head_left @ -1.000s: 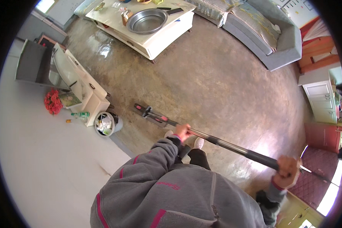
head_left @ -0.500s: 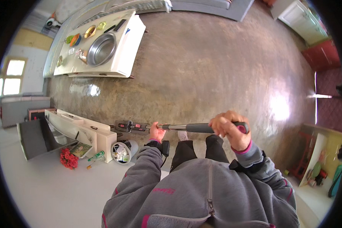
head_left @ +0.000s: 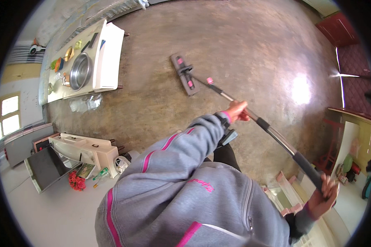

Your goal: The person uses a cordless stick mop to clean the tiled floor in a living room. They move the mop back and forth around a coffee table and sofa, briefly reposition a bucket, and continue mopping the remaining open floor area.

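Note:
A flat mop (head_left: 279,137) with a long metal and dark-grip pole slants across the view. Its grey rectangular head (head_left: 184,74), marked with pink parts, lies on the brown floor (head_left: 235,45) ahead of me. My left hand (head_left: 237,111) is closed round the middle of the pole. Off to the right, my right hand (head_left: 324,196) grips the dark upper end of the handle; its fingers are a little blurred. The pole runs down from my right hand, through my left, to the mop head.
A white table (head_left: 109,57) stands at the far left with a metal basin (head_left: 81,71) and small dishes on it. Nearer on the left are a cream TV cabinet (head_left: 97,150), a screen (head_left: 49,166), red flowers (head_left: 76,180) and a bin (head_left: 122,164). Red double doors (head_left: 358,70) are at the right.
The mop head has swung from the left near the cabinet out to the middle of the floor. My left hand moved right and forward; my right hand moved right and back. My body has turned.

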Demonstrator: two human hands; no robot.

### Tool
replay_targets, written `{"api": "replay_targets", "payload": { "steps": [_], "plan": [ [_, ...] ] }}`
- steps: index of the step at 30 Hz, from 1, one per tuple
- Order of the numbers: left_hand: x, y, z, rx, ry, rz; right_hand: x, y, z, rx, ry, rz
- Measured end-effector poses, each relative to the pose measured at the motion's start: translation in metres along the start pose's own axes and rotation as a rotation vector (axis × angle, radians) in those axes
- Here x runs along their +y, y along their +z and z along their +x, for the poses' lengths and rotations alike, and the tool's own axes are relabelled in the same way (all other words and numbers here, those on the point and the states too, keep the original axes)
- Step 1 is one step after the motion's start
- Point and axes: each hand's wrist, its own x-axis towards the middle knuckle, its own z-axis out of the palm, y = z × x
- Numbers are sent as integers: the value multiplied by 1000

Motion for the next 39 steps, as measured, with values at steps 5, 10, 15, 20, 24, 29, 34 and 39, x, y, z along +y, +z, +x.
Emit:
{"api": "replay_targets", "payload": {
  "steps": [5,10,15,20,24,29,34,39],
  "plan": [
    [0,107,57,-67,-85,76,-28,-50,-9,193,-97,-152],
    [-1,148,60,95,14,-10,-49,-72,35,69,-187,-159],
    [15,60,40,42,20,-192,-16,-41,105,-133,-111,-94],
    [51,-109,-25,172,220,-367,78,83,128,-468,54,4],
    [87,-197,-76,529,381,-564,143,211,109,-725,226,53],
    [144,-280,-101,446,516,-806,178,329,124,-936,225,-38],
    [233,-278,-57,112,406,-875,175,416,201,-797,273,20],
    [352,-198,-33,17,227,-756,115,453,278,-781,165,36]
  ]
}}
